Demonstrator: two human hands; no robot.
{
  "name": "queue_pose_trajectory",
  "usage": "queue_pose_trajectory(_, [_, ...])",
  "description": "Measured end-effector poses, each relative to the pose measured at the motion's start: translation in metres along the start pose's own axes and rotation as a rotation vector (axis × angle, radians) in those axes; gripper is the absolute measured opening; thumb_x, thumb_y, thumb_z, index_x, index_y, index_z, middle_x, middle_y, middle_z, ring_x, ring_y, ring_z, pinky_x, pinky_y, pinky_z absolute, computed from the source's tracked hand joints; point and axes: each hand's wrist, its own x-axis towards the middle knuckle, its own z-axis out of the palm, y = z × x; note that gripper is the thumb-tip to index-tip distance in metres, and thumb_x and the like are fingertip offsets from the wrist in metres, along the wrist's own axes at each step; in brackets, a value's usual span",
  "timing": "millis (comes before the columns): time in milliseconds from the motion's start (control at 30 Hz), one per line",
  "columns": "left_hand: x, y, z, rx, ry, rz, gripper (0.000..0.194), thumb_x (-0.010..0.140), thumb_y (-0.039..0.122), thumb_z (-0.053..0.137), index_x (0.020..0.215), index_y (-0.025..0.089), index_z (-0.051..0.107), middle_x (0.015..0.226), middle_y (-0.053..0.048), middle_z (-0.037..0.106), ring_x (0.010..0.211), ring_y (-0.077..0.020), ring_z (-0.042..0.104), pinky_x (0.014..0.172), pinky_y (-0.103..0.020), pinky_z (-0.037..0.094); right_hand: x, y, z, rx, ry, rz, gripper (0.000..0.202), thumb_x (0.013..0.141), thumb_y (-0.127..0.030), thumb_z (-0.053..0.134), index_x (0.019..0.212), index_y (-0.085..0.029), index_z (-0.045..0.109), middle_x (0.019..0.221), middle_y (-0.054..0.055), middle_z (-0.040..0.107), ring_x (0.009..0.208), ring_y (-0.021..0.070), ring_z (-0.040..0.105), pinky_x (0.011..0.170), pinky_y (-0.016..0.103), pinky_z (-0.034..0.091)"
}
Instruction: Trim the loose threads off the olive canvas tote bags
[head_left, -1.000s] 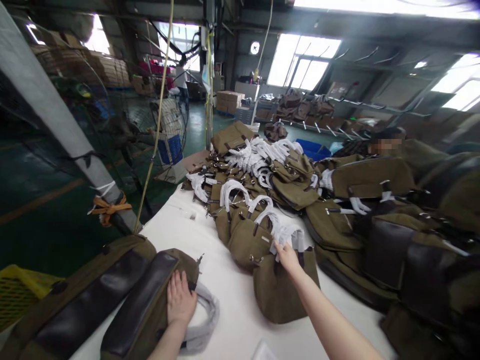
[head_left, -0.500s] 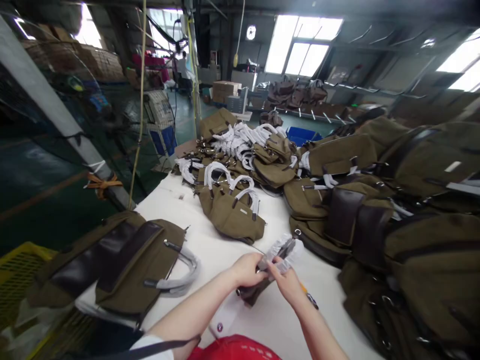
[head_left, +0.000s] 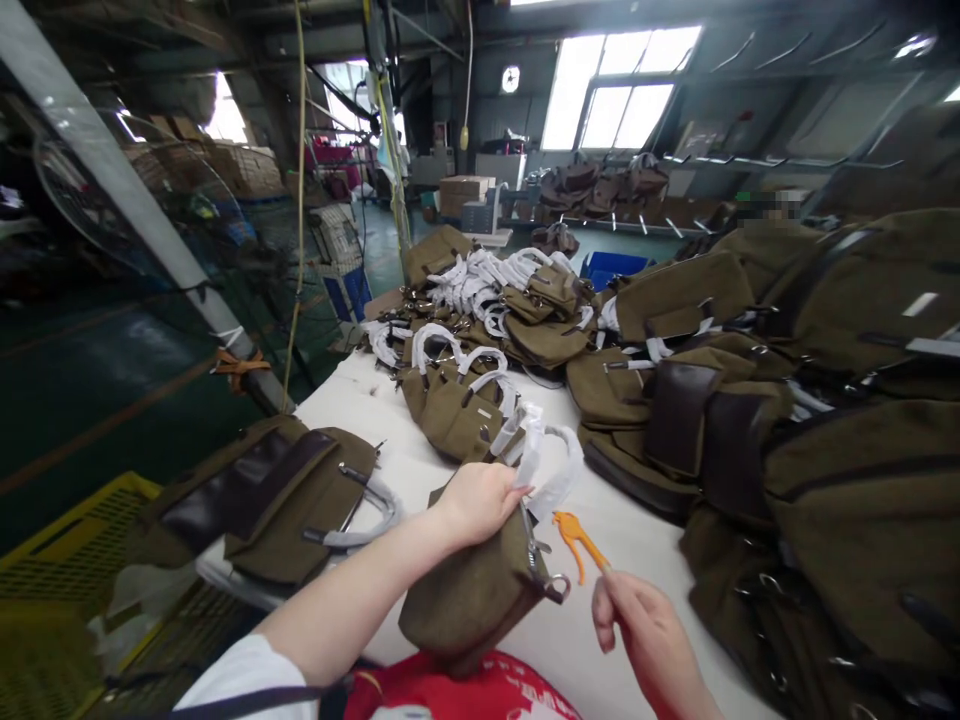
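Two hands: left hand (head_left: pixel 480 500) grips a coarse olive canvas bag (head_left: pixel 469 590); right hand (head_left: pixel 649 635) pinches orange plastic snips (head_left: pixel 576 540).

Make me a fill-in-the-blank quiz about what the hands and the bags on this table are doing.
1. The left hand grips an olive ____ by its wrapped handles.
2. The right hand pinches a small tool coloured ____.
3. The table has a ____ top.

Missing words: bag; orange; white

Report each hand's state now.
Left hand: closed on the olive canvas bag at its top.
Right hand: closed on the small orange plastic snips.
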Motion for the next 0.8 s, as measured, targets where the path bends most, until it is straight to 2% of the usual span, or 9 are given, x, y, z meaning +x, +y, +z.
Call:
queue_pose_trajectory(67, [-0.015,0.006,0.0,0.03,-0.027,-0.045,0.045,0.1,0.043,0.033,0.089,0.018,0.069,0.088,-0.007,0.073,0.084,-0.0203,0.069,0.078,-0.029,0.049,-0.011,-0.015,0.02,-0.06,0.002,-0.108,0.042,0.083,-0.064,0.057,0.086,-0.023,0.063,0.055,-0.001,0.058,0.054,0.0173,0.056,0.058,0.033,0.048])
queue_pose_trajectory(133, [-0.026,0.008,0.009,0.031,-0.029,-0.115,0.045,0.101,0.041,0.032,0.092,0.017,0.069,0.091,-0.009,0.074,0.086,-0.0217,0.07,0.078,-0.031,0.05,-0.016,-0.022,0.044,-0.096,-0.117,-0.103,0.047,0.082,-0.064,0.059,0.106,-0.024,0.056,0.064,-0.003,0.06,0.058,0.0173,0.058,0.059,0.032,0.05])
queue_pose_trajectory(200, [-0.035,0.009,0.025,0.026,-0.041,-0.164,0.043,0.101,0.039,0.032,0.096,0.017,0.068,0.093,-0.011,0.074,0.088,-0.0232,0.07,0.078,-0.032,0.052,-0.02,-0.021,0.064,-0.07,-0.225,-0.054,0.046,0.084,-0.068,0.052,0.099,-0.024,0.052,0.063,-0.003,0.059,0.054,0.016,0.058,0.055,0.03,0.048])
queue_pose_trajectory(300, [-0.045,0.011,0.05,0.035,-0.095,-0.17,0.041,0.099,0.04,0.035,0.097,0.016,0.068,0.093,-0.013,0.074,0.087,-0.0234,0.071,0.076,-0.032,0.053,-0.03,-0.013,0.079,-0.096,-0.228,-0.016,0.046,0.086,-0.069,0.044,0.077,-0.024,0.045,0.055,-0.004,0.055,0.047,0.0143,0.053,0.048,0.028,0.043])
queue_pose_trajectory(467, [-0.065,0.022,0.078,0.048,-0.214,-0.061,0.043,0.098,0.04,0.035,0.097,0.014,0.069,0.092,-0.016,0.075,0.084,-0.0268,0.072,0.074,-0.037,0.056,-0.058,-0.014,0.063,-0.542,-0.27,-0.142,0.034,0.093,-0.049,0.044,0.071,-0.024,0.053,0.069,0.001,0.067,0.066,0.0189,0.061,0.063,0.031,0.043])
queue_pose_trajectory(533, [-0.072,0.028,0.082,0.033,-0.261,-0.019,0.044,0.098,0.038,0.034,0.097,0.013,0.07,0.092,-0.018,0.075,0.083,-0.0286,0.072,0.073,-0.039,0.056,-0.07,-0.021,0.054,-0.683,-0.321,-0.185,0.029,0.094,-0.044,0.044,0.077,-0.026,0.058,0.079,0.002,0.072,0.072,0.0204,0.064,0.067,0.032,0.043])
queue_pose_trajectory(633, [-0.078,0.035,0.086,0.019,-0.282,0.007,0.043,0.098,0.036,0.033,0.099,0.013,0.07,0.093,-0.018,0.075,0.084,-0.0287,0.072,0.075,-0.04,0.056,-0.077,-0.033,0.045,-0.762,-0.403,-0.215,0.029,0.096,-0.044,0.043,0.083,-0.028,0.064,0.085,0.002,0.073,0.077,0.0202,0.065,0.071,0.032,0.045])
queue_pose_trajectory(733, [-0.08,0.032,0.088,-0.007,-0.27,0.023,0.044,0.098,0.037,0.032,0.098,0.014,0.069,0.093,-0.016,0.075,0.085,-0.027,0.071,0.076,-0.038,0.055,-0.059,-0.03,0.033,-0.785,-0.411,-0.294,0.026,0.095,-0.043,0.046,0.089,-0.029,0.068,0.094,0.003,0.072,0.09,0.0211,0.063,0.082,0.034,0.046])
queue_pose_trajectory(800, [-0.081,0.026,0.088,-0.048,-0.234,0.055,0.045,0.099,0.038,0.029,0.097,0.015,0.068,0.093,-0.015,0.074,0.083,-0.0255,0.07,0.076,-0.036,0.054,-0.031,-0.015,0.016,-0.812,-0.333,-0.33,0.023,0.093,-0.04,0.051,0.088,-0.027,0.069,0.097,0.004,0.069,0.096,0.0217,0.061,0.088,0.035,0.046])
